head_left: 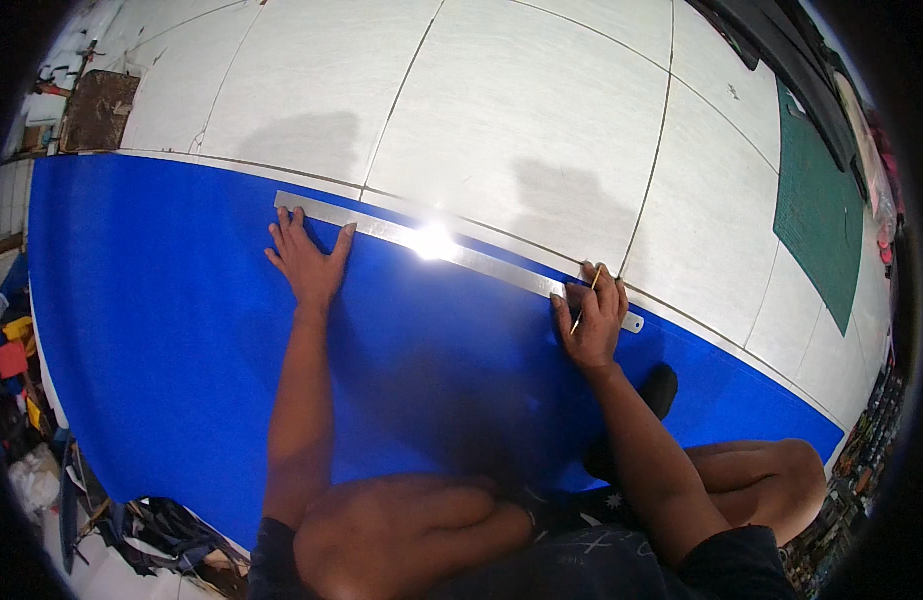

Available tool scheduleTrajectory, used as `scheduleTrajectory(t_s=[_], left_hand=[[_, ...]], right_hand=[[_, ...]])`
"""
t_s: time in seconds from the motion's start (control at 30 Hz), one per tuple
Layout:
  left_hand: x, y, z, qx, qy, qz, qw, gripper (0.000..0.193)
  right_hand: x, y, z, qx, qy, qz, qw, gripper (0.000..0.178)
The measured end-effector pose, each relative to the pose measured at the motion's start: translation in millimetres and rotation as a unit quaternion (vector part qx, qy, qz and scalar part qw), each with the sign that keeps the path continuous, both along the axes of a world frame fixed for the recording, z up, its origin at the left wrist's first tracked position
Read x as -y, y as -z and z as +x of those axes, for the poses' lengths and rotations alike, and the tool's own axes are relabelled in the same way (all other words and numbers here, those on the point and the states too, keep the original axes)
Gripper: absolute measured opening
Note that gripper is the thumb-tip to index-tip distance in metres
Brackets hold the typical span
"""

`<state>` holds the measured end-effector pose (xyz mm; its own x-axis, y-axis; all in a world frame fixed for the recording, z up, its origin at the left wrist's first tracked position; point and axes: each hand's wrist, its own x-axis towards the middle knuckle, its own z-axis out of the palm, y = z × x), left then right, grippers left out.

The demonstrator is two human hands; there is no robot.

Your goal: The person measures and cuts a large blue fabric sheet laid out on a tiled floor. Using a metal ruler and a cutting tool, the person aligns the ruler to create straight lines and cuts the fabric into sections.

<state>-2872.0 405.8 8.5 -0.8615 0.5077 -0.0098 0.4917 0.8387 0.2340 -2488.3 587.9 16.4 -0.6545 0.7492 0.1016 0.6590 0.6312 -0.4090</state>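
A long metal ruler [377, 228] lies slantwise near the far edge of a large blue sheet [162, 320], with a bright glare at its middle. My left hand [310, 262] rests with fingers spread at the ruler's left end, fingertips touching its near edge. Close to the right end, my right hand [594, 325] has its fingers bent over the ruler. A thin, light-coloured stick, pencil-like [587, 300], is held in those fingers; its exact kind is unclear. The ruler's rounded tip with a hole shows beyond that hand.
Pale floor tiles [512, 110] run beyond the sheet. A green cutting mat [822, 200] lies at the far right, beside a black object [782, 50]. A worn brown block [100, 110] stands at the far left. Mixed clutter [17, 360] lines the left edge. My folded legs [412, 530] rest on the sheet.
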Motion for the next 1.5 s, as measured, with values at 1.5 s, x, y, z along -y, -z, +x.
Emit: scheduleTrajectory(t_s=[1.5], left_hand=[[1.6,-2.8,-2.3,-0.01,-0.001,-0.014,1.0,0.097]], right_hand=[[0.4,-1.0,-2.2,-0.002,0.012,-0.025,1.0,0.03]])
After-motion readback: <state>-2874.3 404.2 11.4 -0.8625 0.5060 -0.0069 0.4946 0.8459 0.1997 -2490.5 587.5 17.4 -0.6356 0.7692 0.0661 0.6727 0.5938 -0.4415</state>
